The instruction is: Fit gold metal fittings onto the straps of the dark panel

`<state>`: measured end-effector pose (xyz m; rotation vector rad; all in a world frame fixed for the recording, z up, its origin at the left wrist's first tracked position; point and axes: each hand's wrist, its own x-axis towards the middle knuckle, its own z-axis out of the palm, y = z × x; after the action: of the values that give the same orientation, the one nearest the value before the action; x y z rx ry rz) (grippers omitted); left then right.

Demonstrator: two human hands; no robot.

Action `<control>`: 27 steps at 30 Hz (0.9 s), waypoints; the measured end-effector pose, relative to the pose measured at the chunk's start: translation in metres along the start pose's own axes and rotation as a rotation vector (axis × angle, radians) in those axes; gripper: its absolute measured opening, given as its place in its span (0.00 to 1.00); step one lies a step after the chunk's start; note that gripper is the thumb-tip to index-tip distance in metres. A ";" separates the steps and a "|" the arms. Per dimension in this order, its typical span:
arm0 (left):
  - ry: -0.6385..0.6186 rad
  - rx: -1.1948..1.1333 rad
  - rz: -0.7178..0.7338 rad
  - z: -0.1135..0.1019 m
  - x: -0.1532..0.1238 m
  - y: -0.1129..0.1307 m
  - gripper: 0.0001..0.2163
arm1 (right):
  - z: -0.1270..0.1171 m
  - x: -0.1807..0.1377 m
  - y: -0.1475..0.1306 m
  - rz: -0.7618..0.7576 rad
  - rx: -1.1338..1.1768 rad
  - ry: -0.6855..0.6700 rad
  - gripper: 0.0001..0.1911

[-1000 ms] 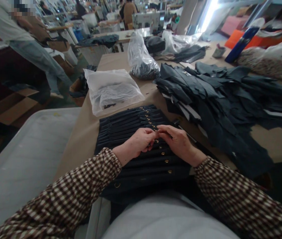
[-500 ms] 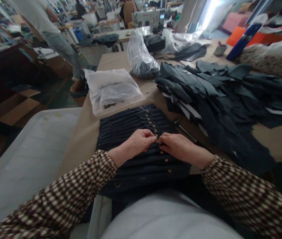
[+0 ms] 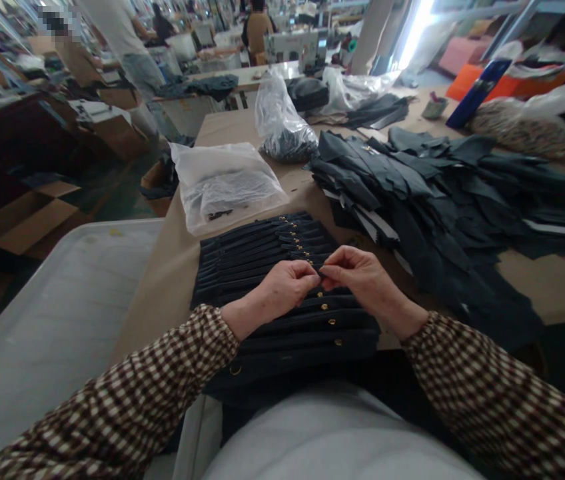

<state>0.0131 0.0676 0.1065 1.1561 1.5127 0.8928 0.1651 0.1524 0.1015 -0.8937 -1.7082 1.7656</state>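
Dark fabric pieces (image 3: pixel 232 267) lie overlapped in a row on the table in front of me, with small gold-coloured metal fittings (image 3: pixel 332 321) along their right part. Above this row my left hand (image 3: pixel 285 288) is closed, thumb and fingertips pinched together. Facing it, my right hand (image 3: pixel 360 280) pinches too, its fingertips almost touching the left ones. Whatever sits between the fingertips is too small to make out. A single gold ring (image 3: pixel 235 369) shows on the nearest dark piece, at lower left.
Right of the row spreads a large heap of dark cut pieces (image 3: pixel 442 180). Behind it lie a flat white plastic bag (image 3: pixel 227 180) and a clear bag (image 3: pixel 287 130). A white bin (image 3: pixel 77 293) stands at left. Other people (image 3: pixel 261 33) are in the background.
My right hand has lifted slightly and turned, its fingers now pinched beside the left fingertips. My left hand has barely moved. In the background, a standing person has shifted.
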 end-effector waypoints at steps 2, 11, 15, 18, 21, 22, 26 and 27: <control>0.029 0.077 0.015 -0.001 0.002 -0.001 0.09 | -0.002 -0.001 0.009 0.016 -0.065 -0.012 0.11; -0.059 0.724 0.198 -0.002 0.012 -0.007 0.10 | -0.013 -0.004 0.022 -0.122 -0.802 -0.206 0.11; -0.075 0.735 0.184 -0.001 0.014 -0.008 0.10 | -0.011 -0.002 0.019 -0.145 -0.880 -0.211 0.12; -0.077 0.727 0.180 -0.002 0.013 -0.007 0.10 | -0.011 0.000 0.022 -0.166 -0.884 -0.226 0.12; -0.064 0.730 0.179 -0.002 0.012 -0.004 0.11 | -0.013 0.002 0.026 -0.200 -0.892 -0.244 0.11; -0.060 0.731 0.176 -0.002 0.012 -0.004 0.11 | -0.013 0.002 0.027 -0.212 -0.894 -0.251 0.12; -0.048 0.763 0.176 -0.003 0.011 -0.004 0.11 | -0.011 0.003 0.029 -0.218 -0.946 -0.270 0.11; -0.039 0.780 0.175 -0.004 0.011 -0.004 0.11 | -0.010 0.004 0.029 -0.210 -0.967 -0.267 0.11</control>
<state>0.0080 0.0773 0.1003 1.8682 1.8045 0.3679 0.1727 0.1597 0.0725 -0.7926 -2.7795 0.8847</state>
